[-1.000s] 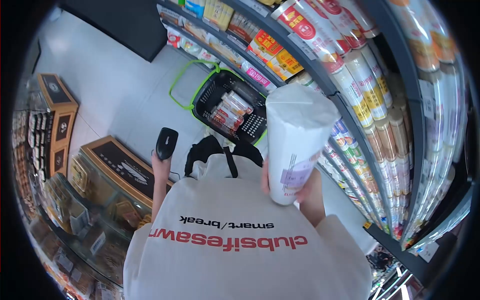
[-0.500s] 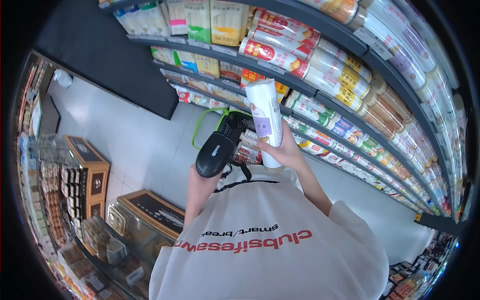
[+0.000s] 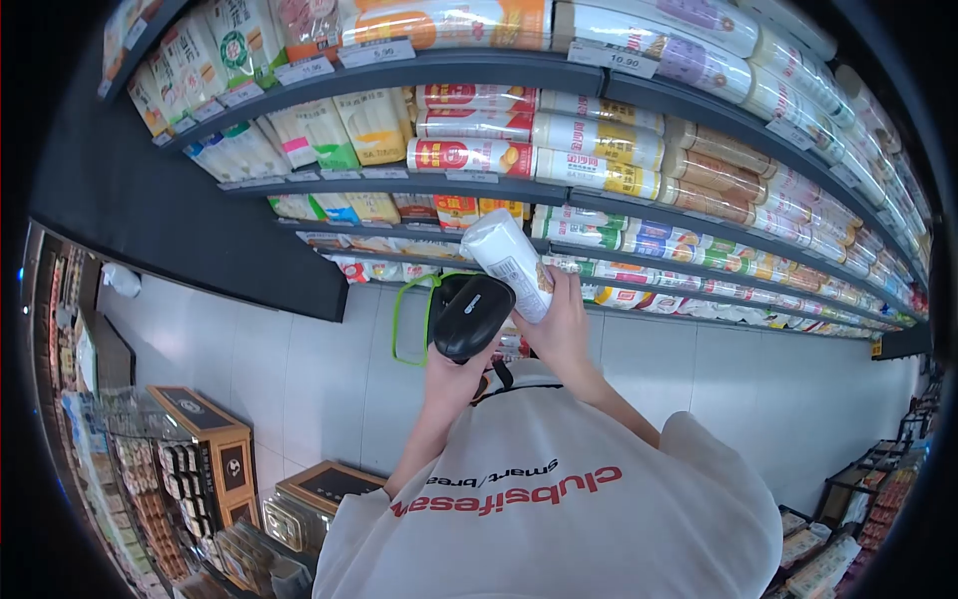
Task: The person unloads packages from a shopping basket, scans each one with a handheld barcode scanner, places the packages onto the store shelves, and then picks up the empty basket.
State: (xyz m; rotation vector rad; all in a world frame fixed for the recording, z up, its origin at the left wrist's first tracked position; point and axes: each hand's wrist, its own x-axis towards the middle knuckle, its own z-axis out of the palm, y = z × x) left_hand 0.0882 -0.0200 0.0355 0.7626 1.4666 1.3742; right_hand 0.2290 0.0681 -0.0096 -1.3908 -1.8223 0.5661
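Observation:
My right hand [image 3: 559, 329] is closed around a white cylindrical noodle pack [image 3: 511, 268], tilted with its upper end to the left and its printed barcode panel turned toward me. In my left hand [image 3: 459, 374] is a black handheld scanner [image 3: 474, 317] with a rounded head, held close beside the pack and overlapping it in view; I cannot tell whether they touch. Below them, a shopping basket with a green handle [image 3: 397, 324] is mostly hidden behind the scanner and my hands. A few packs inside it show in part.
Curved dark shelves [image 3: 479, 186] ahead hold rows of noodle packs, including red-and-white ones [image 3: 469, 156], with price tags [image 3: 614, 58] along the edges. Wooden display stands [image 3: 215, 439] are at the lower left. Pale floor tiles [image 3: 319, 369] lie between. A dark panel [image 3: 180, 240] stands at the left.
The noodle pack has tilted left and turned, so its purple label no longer shows and the barcode faces me. Both hands are closer together. My view has shifted, showing more upper shelf.

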